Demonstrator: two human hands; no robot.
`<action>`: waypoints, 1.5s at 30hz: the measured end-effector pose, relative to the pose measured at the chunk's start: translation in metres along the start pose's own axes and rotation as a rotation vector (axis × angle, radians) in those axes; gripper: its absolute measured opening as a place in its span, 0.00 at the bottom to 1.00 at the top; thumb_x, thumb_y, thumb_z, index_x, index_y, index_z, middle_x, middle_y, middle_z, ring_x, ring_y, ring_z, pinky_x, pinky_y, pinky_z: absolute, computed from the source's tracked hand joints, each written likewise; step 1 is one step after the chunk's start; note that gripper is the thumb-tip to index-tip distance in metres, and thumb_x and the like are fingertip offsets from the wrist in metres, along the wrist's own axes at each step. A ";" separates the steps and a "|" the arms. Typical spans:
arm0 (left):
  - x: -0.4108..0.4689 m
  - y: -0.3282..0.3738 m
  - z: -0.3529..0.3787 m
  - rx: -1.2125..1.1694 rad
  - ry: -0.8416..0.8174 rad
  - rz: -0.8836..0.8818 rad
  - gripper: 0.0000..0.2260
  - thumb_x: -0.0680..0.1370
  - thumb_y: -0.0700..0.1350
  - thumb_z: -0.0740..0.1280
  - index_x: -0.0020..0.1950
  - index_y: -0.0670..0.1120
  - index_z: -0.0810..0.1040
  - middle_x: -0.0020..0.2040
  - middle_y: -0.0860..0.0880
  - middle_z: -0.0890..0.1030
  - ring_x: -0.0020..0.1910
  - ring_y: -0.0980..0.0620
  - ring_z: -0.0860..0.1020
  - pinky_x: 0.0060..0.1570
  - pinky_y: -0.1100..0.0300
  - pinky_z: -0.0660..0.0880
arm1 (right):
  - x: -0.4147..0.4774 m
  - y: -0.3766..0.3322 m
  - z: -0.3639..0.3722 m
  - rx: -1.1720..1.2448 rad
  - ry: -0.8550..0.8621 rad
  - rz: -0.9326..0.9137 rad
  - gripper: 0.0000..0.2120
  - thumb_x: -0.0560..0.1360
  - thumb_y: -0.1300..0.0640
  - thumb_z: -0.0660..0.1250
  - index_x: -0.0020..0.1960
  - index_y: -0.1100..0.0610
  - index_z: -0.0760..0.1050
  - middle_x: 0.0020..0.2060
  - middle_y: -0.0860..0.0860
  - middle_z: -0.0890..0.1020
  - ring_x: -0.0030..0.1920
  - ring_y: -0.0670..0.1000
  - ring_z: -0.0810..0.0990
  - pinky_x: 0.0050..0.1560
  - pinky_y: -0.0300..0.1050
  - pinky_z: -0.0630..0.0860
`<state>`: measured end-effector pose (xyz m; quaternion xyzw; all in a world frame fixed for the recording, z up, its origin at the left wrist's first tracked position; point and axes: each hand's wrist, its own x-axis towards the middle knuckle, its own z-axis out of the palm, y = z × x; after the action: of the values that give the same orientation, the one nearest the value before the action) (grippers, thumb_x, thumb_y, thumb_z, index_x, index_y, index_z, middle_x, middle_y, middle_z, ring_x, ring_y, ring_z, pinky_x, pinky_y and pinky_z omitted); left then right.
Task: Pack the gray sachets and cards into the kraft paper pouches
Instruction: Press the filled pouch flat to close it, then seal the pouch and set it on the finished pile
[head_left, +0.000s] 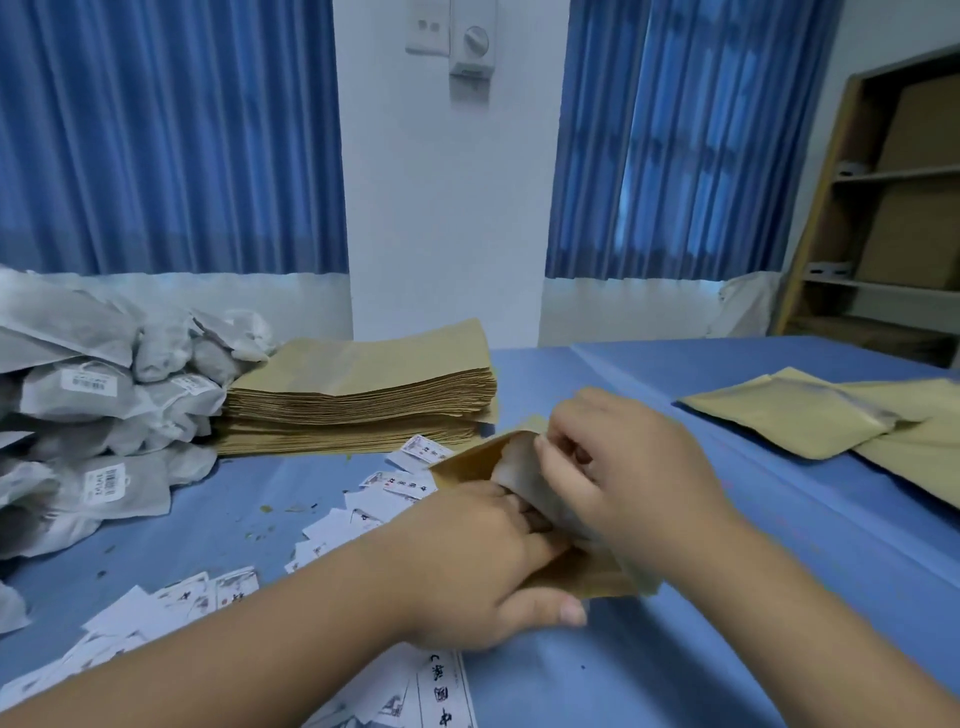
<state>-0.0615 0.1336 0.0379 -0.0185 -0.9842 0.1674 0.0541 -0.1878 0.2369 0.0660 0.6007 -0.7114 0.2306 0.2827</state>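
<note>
Printed sheet (447, 691): lies at the bottom edge of the frame, partly under the left forearm.
Cards (171, 603): small white printed slips scattered on the blue table (727, 639), from lower left up to centre frame.
Left hand (483, 566): centre frame, it grips the kraft pouch with its fingers tucked into the mouth and its thumb below the lower wall.
Kraft pouch (587, 577): lies on the table between both hands, with its mouth held open towards the upper left.
Gray sachet (519, 467): partly inside the pouch mouth, its upper part still showing.
Right hand (623, 467): just right of centre, its curled fingers pinch the sachet's edge; blur hides the exact grip.
Step in hand: probably seating a sachet in the pouch; whether a card is already in cannot be told.
Next move: likely push the sachet fully down while the left hand keeps the mouth spread, then add a card from the scatter.
Filled pouches (789, 415): lie flat at mid right, well apart from the hands.
Stack of empty pouches (363, 384): sits at centre left, behind the cards.
Pile of gray sachets (93, 415): sits at far left, touching the stack.
</note>
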 end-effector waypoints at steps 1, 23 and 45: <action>-0.004 0.002 -0.002 -0.013 0.066 0.024 0.33 0.77 0.65 0.40 0.64 0.48 0.74 0.59 0.48 0.78 0.59 0.47 0.73 0.58 0.51 0.69 | -0.010 0.000 0.004 -0.036 0.105 0.003 0.11 0.75 0.52 0.63 0.35 0.53 0.71 0.32 0.48 0.72 0.34 0.53 0.74 0.29 0.44 0.66; 0.033 0.012 0.038 0.081 0.295 -0.399 0.22 0.49 0.39 0.82 0.33 0.46 0.73 0.27 0.50 0.72 0.22 0.46 0.72 0.22 0.64 0.55 | -0.104 0.038 0.016 0.029 -0.104 0.017 0.24 0.70 0.48 0.68 0.65 0.51 0.74 0.62 0.44 0.76 0.56 0.47 0.78 0.52 0.44 0.76; 0.041 0.016 0.048 -0.013 0.291 -0.055 0.20 0.64 0.40 0.71 0.55 0.49 0.82 0.53 0.46 0.81 0.50 0.43 0.80 0.43 0.53 0.78 | -0.125 0.060 0.034 0.176 -0.450 0.101 0.20 0.82 0.49 0.53 0.73 0.37 0.61 0.70 0.29 0.55 0.75 0.38 0.53 0.71 0.35 0.53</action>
<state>-0.1069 0.1355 -0.0083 -0.0159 -0.9672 0.1549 0.2006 -0.2359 0.3154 -0.0432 0.6228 -0.7628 0.1660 0.0520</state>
